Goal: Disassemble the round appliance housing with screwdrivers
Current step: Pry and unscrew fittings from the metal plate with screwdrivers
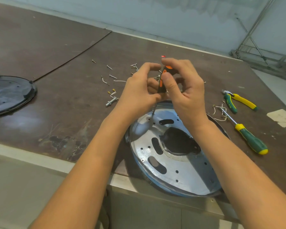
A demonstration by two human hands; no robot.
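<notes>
The round appliance housing (pixel 185 172) is a shiny metal disc with slots and holes, lying at the table's near edge and overhanging it. A screwdriver with a black and orange handle (pixel 162 80) stands nearly upright, its tip on the disc's far left rim. My right hand (pixel 182 86) grips the handle, thumb on its front. My left hand (pixel 139 90) curls around the handle's lower part from the left. The shaft is partly hidden behind my left hand.
Several loose screws and bent wires (pixel 112 76) lie scattered beyond my hands. A green and yellow screwdriver (pixel 248 138) and pliers (pixel 238 100) lie to the right. A black round cover (pixel 8 95) sits at the far left. A paper scrap (pixel 282 117) lies at the right edge.
</notes>
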